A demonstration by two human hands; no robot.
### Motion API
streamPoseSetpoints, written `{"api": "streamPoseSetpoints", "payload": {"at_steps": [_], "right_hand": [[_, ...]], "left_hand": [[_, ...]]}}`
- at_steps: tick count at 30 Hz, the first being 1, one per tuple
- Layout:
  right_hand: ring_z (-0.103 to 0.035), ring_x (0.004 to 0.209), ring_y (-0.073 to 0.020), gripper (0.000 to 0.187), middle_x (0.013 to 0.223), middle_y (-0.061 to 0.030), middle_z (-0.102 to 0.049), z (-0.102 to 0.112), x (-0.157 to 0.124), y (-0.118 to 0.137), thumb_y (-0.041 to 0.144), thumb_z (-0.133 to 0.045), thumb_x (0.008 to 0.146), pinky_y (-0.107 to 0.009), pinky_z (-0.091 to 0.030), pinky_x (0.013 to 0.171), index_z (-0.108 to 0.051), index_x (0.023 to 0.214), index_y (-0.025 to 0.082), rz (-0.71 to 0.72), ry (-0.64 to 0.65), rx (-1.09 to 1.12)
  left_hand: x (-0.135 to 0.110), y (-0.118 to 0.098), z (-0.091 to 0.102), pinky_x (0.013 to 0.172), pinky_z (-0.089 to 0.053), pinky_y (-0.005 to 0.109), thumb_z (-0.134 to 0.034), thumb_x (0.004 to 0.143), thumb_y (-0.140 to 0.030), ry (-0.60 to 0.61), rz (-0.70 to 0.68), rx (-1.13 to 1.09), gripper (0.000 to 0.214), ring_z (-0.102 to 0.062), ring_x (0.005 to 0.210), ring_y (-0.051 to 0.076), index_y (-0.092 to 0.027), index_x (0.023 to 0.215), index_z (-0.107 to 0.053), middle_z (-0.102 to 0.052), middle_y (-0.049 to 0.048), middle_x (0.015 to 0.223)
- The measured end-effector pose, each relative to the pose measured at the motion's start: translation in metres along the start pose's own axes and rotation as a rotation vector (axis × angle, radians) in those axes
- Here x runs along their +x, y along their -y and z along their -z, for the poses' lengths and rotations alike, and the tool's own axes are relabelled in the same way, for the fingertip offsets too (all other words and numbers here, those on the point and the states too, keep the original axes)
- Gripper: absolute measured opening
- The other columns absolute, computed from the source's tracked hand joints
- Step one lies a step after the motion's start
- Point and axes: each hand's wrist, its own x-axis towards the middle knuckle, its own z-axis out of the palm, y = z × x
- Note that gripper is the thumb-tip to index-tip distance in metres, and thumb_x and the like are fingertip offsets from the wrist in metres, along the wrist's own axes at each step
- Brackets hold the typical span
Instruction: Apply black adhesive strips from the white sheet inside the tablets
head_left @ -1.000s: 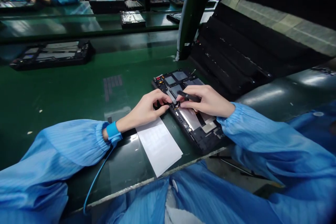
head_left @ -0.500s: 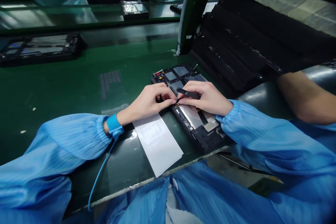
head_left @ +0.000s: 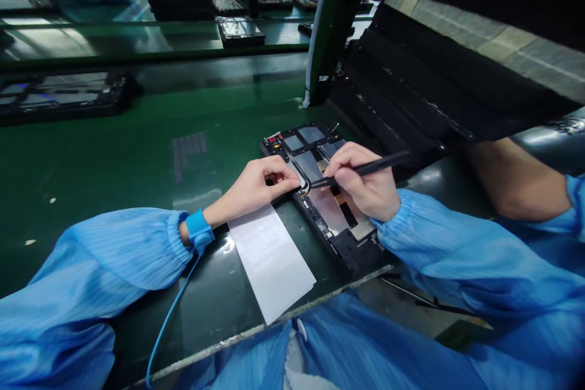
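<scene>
An opened tablet housing [head_left: 315, 161] lies on the green belt, with dark square pads and a silver foil panel exposed. My left hand [head_left: 269, 183] rests curled on its edge, beside a thin curved black cable [head_left: 304, 186]. Whether those fingers pinch the cable is hidden. My right hand [head_left: 361, 183] grips a slim black pen-shaped tool [head_left: 365, 167], whose fine tip reaches the cable area. A white paper sheet [head_left: 269, 262] lies under my left wrist, next to the housing. On that wrist sits a blue wrist strap [head_left: 198, 230] with a blue cord.
Further tablet housings [head_left: 64, 96] sit on the green belt [head_left: 114, 140] to the left and beyond. A black padded stack [head_left: 434, 79] and dark post [head_left: 331, 30] rise on the right. Another person's bare forearm [head_left: 516, 180] lies at right; blue-sleeved co-workers sit far off.
My right hand has lifted and turned, so the tool now slants up to the right. The tablet housings on the belt shift slightly, and a bare forearm has come in at right.
</scene>
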Motion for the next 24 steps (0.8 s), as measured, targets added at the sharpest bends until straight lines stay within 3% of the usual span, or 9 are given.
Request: {"api": "streamPoseSetpoints", "payload": {"at_steps": [2,6,12,24], "right_hand": [[-0.056,0.069,-0.0134,0.011,0.073,-0.0037,-0.057,-0.002,-0.001,0.002,0.025,-0.061,0.078,-0.027,-0.046,0.062,-0.057,0.077,0.016,0.149,0.026,-0.053],[-0.057,0.068,-0.0134,0.012,0.072,-0.0038,-0.059,-0.007,-0.003,0.005,0.016,-0.065,0.074,-0.026,-0.049,0.060,-0.055,0.080,0.016,0.251,0.033,-0.074],[-0.058,0.065,-0.0134,0.008,0.070,-0.0034,-0.061,-0.010,-0.003,0.006,0.020,-0.063,0.077,-0.026,-0.050,0.058,-0.055,0.077,0.018,0.224,0.035,-0.164],[-0.059,0.064,-0.0140,0.009,0.069,-0.0036,-0.062,-0.012,-0.002,0.006,0.021,-0.062,0.077,-0.028,-0.049,0.059,-0.055,0.074,0.018,0.146,0.025,-0.139]], "left_hand": [[0.000,-0.001,-0.001,0.059,-0.041,0.023,-0.060,0.079,-0.029,-0.008,0.006,-0.005,0.017,-0.052,0.064,0.010,-0.013,0.074,-0.065,-0.056,0.0020,0.073],[-0.001,-0.001,-0.002,0.056,-0.038,0.021,-0.060,0.079,-0.027,-0.016,0.002,-0.021,0.017,-0.049,0.061,0.009,-0.012,0.073,-0.064,-0.054,0.0010,0.071],[-0.001,0.002,-0.001,0.058,-0.039,0.022,-0.060,0.079,-0.028,-0.018,-0.014,-0.021,0.017,-0.051,0.063,0.010,-0.013,0.073,-0.064,-0.055,0.0010,0.072],[-0.001,0.003,-0.001,0.062,-0.041,0.023,-0.059,0.079,-0.029,-0.010,-0.019,-0.016,0.017,-0.053,0.067,0.011,-0.014,0.074,-0.065,-0.057,0.0018,0.073]]}}
